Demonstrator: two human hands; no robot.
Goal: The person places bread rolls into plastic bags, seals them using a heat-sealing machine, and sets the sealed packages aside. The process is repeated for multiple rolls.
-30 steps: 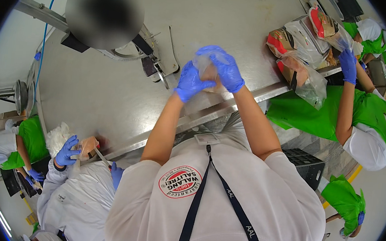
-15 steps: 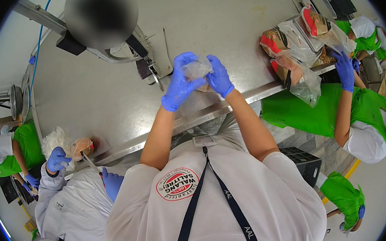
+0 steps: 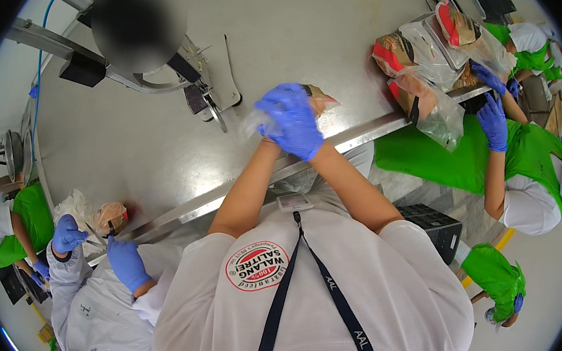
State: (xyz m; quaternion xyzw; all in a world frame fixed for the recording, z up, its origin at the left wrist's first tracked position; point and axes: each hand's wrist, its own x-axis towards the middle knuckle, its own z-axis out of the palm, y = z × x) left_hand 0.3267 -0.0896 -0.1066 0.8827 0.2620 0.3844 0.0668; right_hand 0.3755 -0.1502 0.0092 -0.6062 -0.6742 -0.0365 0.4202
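My blue-gloved hands are together over the metal table (image 3: 182, 160), near its front edge. My right hand (image 3: 298, 127) lies across my left hand (image 3: 275, 105) and hides much of it. Both are closed around the gathered neck of a plastic bag. Loose clear plastic (image 3: 253, 125) sticks out on the left side of the hands, smeared by motion. Beyond my fingers shows the bag's filled, printed end (image 3: 319, 100), brown and reddish, close to the tabletop. The contents cannot be made out.
A bench machine with a metal arm (image 3: 210, 106) stands left of my hands. Filled printed bags (image 3: 412, 90) lie around a metal tray at right, beside a co-worker in a green apron (image 3: 430, 152). At left, another co-worker's gloved hand (image 3: 127, 264) is near a bag (image 3: 110, 217).
My hands were side by side with clear plastic stretched between them; my right hand has moved left over my left one. The co-worker at left has brought a hand toward the bag there.
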